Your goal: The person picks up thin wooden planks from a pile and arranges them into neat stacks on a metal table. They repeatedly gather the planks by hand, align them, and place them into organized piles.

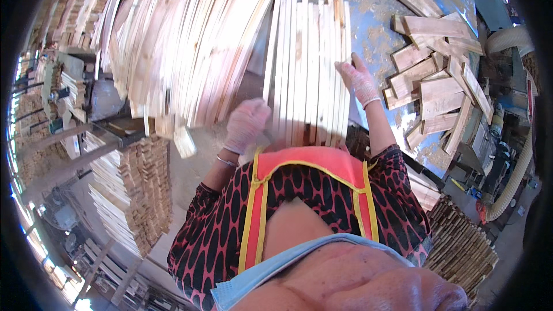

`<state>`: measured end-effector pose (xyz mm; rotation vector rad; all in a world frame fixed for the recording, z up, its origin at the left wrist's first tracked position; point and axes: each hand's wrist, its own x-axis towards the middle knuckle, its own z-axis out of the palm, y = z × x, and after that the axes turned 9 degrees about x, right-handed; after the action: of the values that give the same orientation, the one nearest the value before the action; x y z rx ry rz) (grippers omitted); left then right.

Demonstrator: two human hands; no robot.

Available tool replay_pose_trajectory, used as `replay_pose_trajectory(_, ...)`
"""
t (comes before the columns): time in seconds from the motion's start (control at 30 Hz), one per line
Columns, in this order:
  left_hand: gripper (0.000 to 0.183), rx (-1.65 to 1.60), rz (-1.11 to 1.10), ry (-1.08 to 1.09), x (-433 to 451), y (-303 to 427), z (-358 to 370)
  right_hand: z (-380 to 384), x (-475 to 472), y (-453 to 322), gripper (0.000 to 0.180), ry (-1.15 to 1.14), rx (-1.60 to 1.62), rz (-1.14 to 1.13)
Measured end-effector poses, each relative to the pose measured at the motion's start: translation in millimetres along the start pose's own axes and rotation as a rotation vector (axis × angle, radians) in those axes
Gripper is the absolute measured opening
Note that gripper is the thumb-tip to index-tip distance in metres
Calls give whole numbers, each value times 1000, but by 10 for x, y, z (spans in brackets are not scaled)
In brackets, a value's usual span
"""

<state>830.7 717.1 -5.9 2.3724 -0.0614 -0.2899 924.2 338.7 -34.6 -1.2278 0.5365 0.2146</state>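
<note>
Several long, narrow wooden strips (pixel 309 65) lie side by side before me, their near ends close to my red apron (pixel 311 160). My left hand (pixel 247 123), in a pale knitted glove, is curled at the near left of these strips; it is blurred, and whether its fingers grip a strip cannot be told. My right hand (pixel 356 78), gloved too, has its fingers apart and touches or nearly touches the right edge of the row. Bright light washes out much of the wood.
Left of the row lies a wide spread of long boards (pixel 185 52). Short board offcuts (pixel 440 90) are heaped on the blue, sawdust-strewn table (pixel 373 47) at right. Stacked wood (pixel 144 190) stands low at left, another stack (pixel 462 242) low at right, near a ribbed hose (pixel 514 185).
</note>
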Motion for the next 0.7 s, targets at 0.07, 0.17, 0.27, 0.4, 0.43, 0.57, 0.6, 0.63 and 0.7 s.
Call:
replay_pose_trajectory(0.07, 66, -129, -194, -21, 627, 124, -67, -54, 270, -76, 85, -15, -221, -6)
replay_pose_trajectory(0.17, 83, -76, -371, -149, 1494, 475, 0, -146, 721, -287, 96, -176, -574, 82)
replay_pose_trajectory(0.27, 86, 340, -432, -388, 1866, 731, 131, -196, 976, -407, 99, -259, -780, 86)
replay_pose_trajectory(0.4, 80, 42, -459, -264, 1864, 835, 363, -250, 975, -372, 104, -243, -729, 131)
replay_pose_trajectory(0.43, 74, -177, -464, -227, 1846, 852, 430, -259, 946, -354, 105, -206, -699, 122)
replay_pose_trajectory(0.57, 63, -522, -416, -98, 1888, 1007, 549, -292, 779, -453, 92, -83, -342, 116)
replay_pose_trajectory(0.6, 62, -493, -418, -100, 1880, 1075, 525, -302, 710, -556, 80, -20, -270, 127)
replay_pose_trajectory(0.63, 60, -547, -215, -61, 1883, 1155, 462, -295, 620, -682, 76, -80, -145, -82)
replay_pose_trajectory(0.7, 56, -629, 168, 26, 1835, 1343, 276, -329, 355, -1052, 64, -52, -86, -166)
